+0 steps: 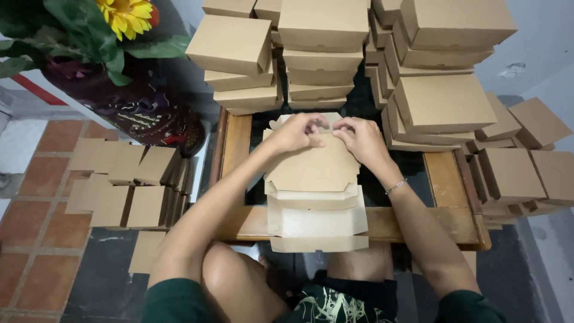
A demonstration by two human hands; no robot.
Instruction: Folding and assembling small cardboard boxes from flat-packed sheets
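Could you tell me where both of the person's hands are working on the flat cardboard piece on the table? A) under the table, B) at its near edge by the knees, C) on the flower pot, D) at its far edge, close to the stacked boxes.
D: the left hand and right hand both pinch the far edge of the unfolded cardboard box, just before the stacked boxes.

A low wooden table (pixel 239 143) with a dark inset top is seen under the hands. A half-folded cardboard box (pixel 314 179) is laid on it directly beneath the grip; just beyond the grip, stacks of finished brown boxes (pixel 323 60) are piled — more (pixel 442 101) to its right.
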